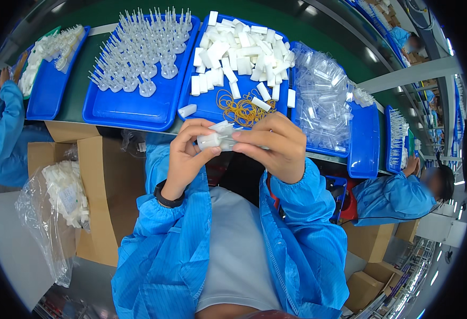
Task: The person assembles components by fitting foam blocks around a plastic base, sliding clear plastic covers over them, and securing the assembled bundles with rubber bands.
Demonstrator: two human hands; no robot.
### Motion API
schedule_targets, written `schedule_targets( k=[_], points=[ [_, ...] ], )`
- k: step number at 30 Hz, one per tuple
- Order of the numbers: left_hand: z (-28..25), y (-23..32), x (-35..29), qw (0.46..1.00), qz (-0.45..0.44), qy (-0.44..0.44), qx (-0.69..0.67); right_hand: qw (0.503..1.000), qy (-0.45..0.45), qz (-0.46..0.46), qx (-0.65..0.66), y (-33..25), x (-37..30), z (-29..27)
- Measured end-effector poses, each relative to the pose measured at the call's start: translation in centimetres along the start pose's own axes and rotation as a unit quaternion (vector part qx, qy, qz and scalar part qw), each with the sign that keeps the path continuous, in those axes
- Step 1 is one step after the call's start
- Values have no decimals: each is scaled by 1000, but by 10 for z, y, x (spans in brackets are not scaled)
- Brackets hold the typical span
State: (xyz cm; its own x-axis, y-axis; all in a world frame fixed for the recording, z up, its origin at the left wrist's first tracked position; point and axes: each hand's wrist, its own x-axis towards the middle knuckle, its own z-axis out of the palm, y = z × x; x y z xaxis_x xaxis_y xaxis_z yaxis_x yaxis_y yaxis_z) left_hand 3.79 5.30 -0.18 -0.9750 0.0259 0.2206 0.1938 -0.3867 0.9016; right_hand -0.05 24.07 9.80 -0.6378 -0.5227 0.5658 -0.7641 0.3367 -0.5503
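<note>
In front of my chest, my left hand [187, 154] is closed around a white plastic part [209, 141] with a rounded, cup-like end. Thumb and fingers of my right hand [280, 144] pinch the same part on its other side, where thin, pale stems show. My fingers cover much of it, so its full shape is hidden. Just beyond the hands lies a blue tray [204, 109] with many white foam-like blocks [244, 53] and a tangle of brown rubber bands [242, 108].
Left of it, a blue tray [132, 114] bears upright stemmed white parts [143, 48]. To the right, another blue tray [331, 149] holds clear plastic pieces [321, 90]. An open cardboard box [103, 196] with bagged white pieces stands at my left. Co-workers in blue sleeves [395, 199] sit on both sides.
</note>
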Motion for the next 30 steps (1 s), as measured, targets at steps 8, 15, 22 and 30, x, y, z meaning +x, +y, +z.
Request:
schedule_targets(
  k=[8, 15, 22, 30],
  points=[
    [2, 4, 0, 1000, -22, 1, -17, 949, -68, 223, 212, 3, -4, -15],
    [2, 5, 1, 1000, -23, -13, 2, 962, -100, 209, 143, 4, -1, -22],
    [2, 5, 2, 1000, -27, -13, 7, 967, -60, 207, 136, 0, 0, -20],
    [4, 6, 1, 999, -17, -6, 28, 944, -59, 261, 191, 7, -7, -12]
  ],
)
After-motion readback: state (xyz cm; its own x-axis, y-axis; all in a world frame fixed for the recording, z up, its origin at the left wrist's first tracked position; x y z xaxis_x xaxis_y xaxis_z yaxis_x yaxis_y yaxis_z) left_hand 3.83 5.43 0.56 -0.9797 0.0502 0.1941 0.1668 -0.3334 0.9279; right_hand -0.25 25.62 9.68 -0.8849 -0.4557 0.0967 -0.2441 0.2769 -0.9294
